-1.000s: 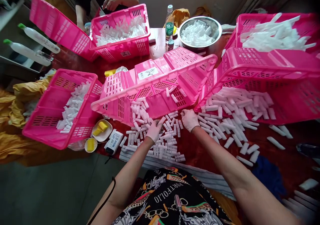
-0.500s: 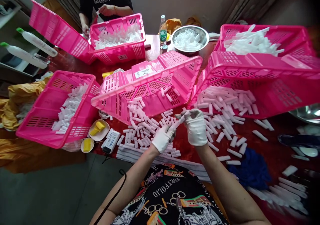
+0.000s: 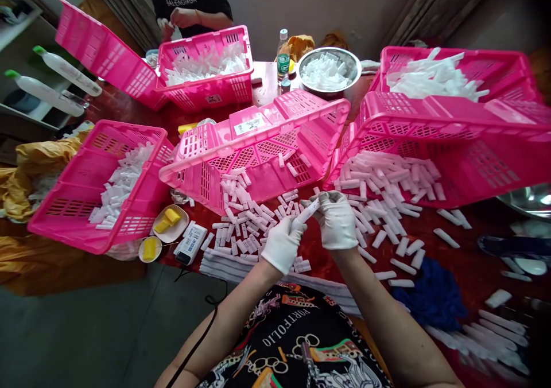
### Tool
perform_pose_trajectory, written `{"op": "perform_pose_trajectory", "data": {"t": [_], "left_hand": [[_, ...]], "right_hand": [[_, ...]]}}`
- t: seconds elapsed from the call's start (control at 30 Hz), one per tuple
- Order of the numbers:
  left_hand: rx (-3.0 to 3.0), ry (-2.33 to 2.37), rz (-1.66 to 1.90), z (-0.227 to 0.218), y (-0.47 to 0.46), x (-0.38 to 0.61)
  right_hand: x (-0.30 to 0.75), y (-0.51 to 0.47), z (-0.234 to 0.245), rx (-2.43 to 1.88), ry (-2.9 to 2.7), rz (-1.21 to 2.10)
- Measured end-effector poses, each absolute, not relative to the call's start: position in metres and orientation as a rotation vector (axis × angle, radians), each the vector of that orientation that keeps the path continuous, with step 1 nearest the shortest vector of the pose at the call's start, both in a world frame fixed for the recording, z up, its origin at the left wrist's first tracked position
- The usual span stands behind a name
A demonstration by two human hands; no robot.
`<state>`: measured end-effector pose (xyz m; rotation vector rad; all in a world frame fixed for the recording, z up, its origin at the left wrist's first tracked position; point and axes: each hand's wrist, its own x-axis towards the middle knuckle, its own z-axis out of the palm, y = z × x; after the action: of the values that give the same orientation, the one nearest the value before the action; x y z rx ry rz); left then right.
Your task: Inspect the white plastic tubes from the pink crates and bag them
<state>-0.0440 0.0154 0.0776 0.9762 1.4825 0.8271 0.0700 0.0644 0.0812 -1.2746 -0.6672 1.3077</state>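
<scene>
My left hand (image 3: 282,244), in a white glove, is closed around the lower end of a slim white tube (image 3: 307,212) that tilts up to the right. At the tube's upper end, my gloved right hand (image 3: 338,220) has its fingers pinched together, touching the tube; its fingertips are partly hidden. Short white tubes (image 3: 243,236) with small dark marks lie loose beside my left hand. To the right of my right hand, longer white tubes (image 3: 383,210) spill out of a tipped pink basket (image 3: 456,170). Another tipped pink basket (image 3: 275,175) lies ahead of both hands.
Pink baskets of white pieces stand left (image 3: 55,204), back left (image 3: 206,94) and back right (image 3: 516,66). A metal bowl (image 3: 359,69) and bottle (image 3: 283,61) stand behind. Yellow blocks (image 3: 169,220), a blue cloth (image 3: 434,296) and a striped towel (image 3: 232,267) lie nearby. Another person (image 3: 189,15) works opposite.
My left hand has shifted slightly right, and the tube now shows more plainly between my hands. Across the table, the other person's lower hand has risen to meet the other one.
</scene>
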Motion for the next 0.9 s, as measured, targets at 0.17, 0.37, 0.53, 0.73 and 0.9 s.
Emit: {"op": "perform_pose_trajectory", "data": {"t": [0.17,0.37,0.53,0.73,0.9], "left_hand": [[1.165,1.562,0.769,0.068,0.017,-0.047],[1.243,1.552,0.81,0.065,0.021,-0.06],[1.261,1.548,0.734,0.075,0.019,-0.057],[0.89,1.326,0.781,0.083,0.02,-0.06],[0.463,0.7,0.519,0.088,0.02,-0.072]], "right_hand": [[0.072,0.066,0.078,-1.362,-0.819,1.261],[0.094,0.076,0.077,-1.599,-1.262,1.244],[0.094,0.077,0.081,-1.599,-1.302,1.294],[0.089,0.077,0.088,-1.585,-1.318,1.3],[0.091,0.078,0.096,-1.527,-1.405,1.298]]}}
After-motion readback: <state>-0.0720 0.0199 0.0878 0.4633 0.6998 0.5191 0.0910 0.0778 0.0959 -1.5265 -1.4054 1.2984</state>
